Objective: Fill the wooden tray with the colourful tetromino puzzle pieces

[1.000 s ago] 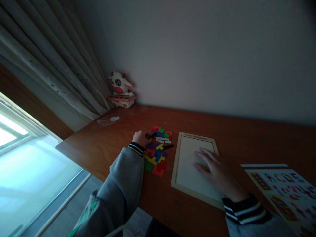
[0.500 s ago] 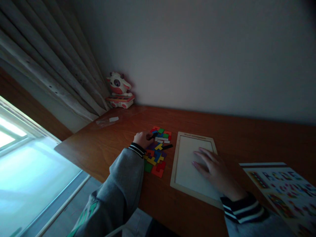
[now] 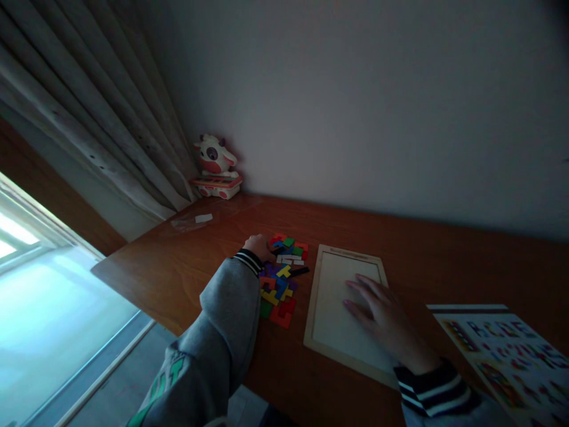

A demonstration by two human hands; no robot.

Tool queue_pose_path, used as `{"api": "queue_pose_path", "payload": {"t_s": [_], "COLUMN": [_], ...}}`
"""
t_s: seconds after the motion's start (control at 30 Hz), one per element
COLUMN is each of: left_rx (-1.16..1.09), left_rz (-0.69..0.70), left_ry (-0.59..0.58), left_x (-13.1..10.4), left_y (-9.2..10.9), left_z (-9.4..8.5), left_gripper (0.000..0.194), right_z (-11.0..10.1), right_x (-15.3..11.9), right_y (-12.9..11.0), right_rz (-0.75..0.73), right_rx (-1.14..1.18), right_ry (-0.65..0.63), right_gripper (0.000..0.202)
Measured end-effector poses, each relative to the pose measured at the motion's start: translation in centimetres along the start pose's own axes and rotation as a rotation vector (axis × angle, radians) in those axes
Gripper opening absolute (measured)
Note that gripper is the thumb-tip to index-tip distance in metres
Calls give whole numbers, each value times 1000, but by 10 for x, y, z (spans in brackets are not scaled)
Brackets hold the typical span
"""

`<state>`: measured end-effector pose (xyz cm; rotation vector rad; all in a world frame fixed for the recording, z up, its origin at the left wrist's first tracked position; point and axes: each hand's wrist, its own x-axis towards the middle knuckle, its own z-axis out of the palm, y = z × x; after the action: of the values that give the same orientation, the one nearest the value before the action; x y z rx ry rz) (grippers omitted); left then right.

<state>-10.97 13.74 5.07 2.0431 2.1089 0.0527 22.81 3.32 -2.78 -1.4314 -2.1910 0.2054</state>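
My left hand [image 3: 259, 247] is at the far left part of a patch of coloured puzzle pieces [image 3: 281, 287]. Its fingers are bent around the end of a black puzzle piece [image 3: 278, 251], low over the pile; the fingertips are partly hidden. White pieces [image 3: 290, 260] and a second black strip [image 3: 299, 271] lie close by. To the right is a wooden puzzle tray [image 3: 331, 299] with a pale, bare inside and a raised rim. My right hand [image 3: 383, 314] rests over the tray's right half, fingers spread, holding nothing.
A printed sheet [image 3: 502, 350] with colourful pictures lies at the right of the wooden table [image 3: 213, 261]. At the back left corner stands a cow-shaped toy keyboard [image 3: 217, 169]. Clear plastic with a white label [image 3: 203, 218] lies in front of it. Wall and curtain border the table.
My left hand has lowered slightly toward the pieces with the black piece at its fingers. My right hand stays on the tray. The whole view has shifted a little.
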Motion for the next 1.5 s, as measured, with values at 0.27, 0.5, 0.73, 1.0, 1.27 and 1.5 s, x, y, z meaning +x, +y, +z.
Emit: {"api": "queue_pose_path", "payload": {"t_s": [0.27, 0.5, 0.73, 1.0, 1.27, 1.5], "left_rx": [46, 73, 54, 28, -91, -412], "left_rz": [149, 217, 252, 286, 240, 681], "left_ry": [-29, -2, 30, 54, 167, 289], "left_x": [-5, -5, -5, -5, -8, -30], "left_y": [-5, -6, -8, -8, -7, 42], "left_z": [1, 1, 4, 6, 7, 22], "left_gripper": [25, 27, 30, 26, 16, 18], "right_z": [1, -1, 0, 2, 4, -7], "right_x": [1, 1, 0, 0, -1, 5], "right_y": [1, 0, 2, 4, 5, -11], "right_rz": [-1, 6, 20, 0, -12, -47], "right_rx": [2, 10, 8, 2, 16, 151], "right_ry": [4, -21, -18, -18, 2, 144], "right_gripper": [48, 50, 48, 47, 46, 40]}}
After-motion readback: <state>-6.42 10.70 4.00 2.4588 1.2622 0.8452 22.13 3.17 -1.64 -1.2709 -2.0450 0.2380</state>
